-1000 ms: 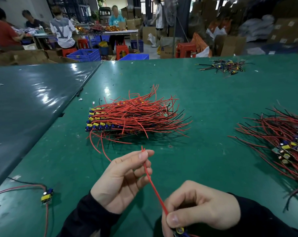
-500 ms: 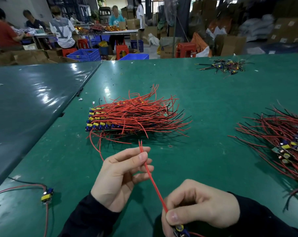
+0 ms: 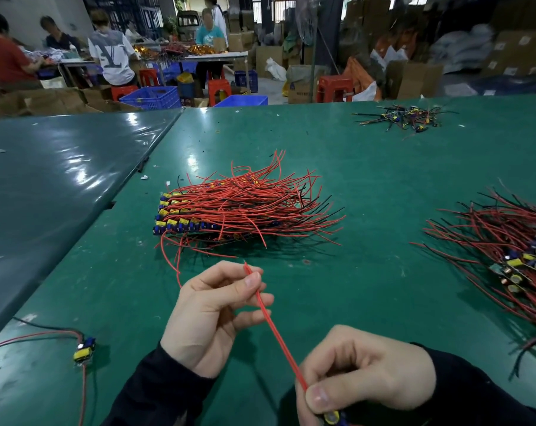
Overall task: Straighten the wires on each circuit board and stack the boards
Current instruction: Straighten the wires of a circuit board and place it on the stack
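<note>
Right hand (image 3: 365, 375) grips a board (image 3: 332, 418) low over the table (image 3: 368, 167); left hand (image 3: 214, 312) pinches its red wire (image 3: 275, 330). Stack (image 3: 229, 210) beyond; loose pile (image 3: 506, 256) right. Blue crates (image 3: 151, 98) behind, contents unclear.

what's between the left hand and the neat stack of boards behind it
In the head view, mostly bare green table separates the left hand from the stack; only loose red wire ends trailing from the stack cross it.

Bare green table (image 3: 368, 272) lies between the stacked boards (image 3: 229, 210) and the loose pile (image 3: 512, 250) at right.
</note>
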{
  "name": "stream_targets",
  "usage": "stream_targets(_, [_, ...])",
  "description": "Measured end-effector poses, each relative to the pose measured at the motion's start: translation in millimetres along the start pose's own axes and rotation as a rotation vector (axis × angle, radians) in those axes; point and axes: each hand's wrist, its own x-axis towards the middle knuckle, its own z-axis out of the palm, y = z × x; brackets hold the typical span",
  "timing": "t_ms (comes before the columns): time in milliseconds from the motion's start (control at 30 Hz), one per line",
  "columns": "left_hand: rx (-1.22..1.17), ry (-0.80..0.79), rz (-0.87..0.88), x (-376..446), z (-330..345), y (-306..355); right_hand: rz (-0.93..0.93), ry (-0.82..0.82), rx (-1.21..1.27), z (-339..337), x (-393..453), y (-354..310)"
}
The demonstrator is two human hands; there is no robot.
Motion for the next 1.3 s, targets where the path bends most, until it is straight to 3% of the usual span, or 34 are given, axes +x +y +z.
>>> stream_targets(133, [0.126,0.071,0.168,-0.1,3.2,-4.9,0.005,0.017,0.004,1.1,1.2,1.8])
stream_targets(433, [0.175,0.118,0.323,-0.9,3.7,-6.3,0.005,0.066,0.005,1.0,2.2,3.3])
stream_targets(1033, [0.170,0.253,0.465,-4.0,5.8,-8.1,0.025,0.075,-0.021,3.2,5.7,2.9])
stream_targets(1133, [0.129,0.257,0.426,-6.9,7.5,-7.3,0.027,0.076,-0.047,2.7,5.1,2.4])
stream_targets(1300, [-0.058,0.128,0.136,-2.0,6.2,-8.6,-0.033,0.239,0.059,5.8,9.3,5.7])
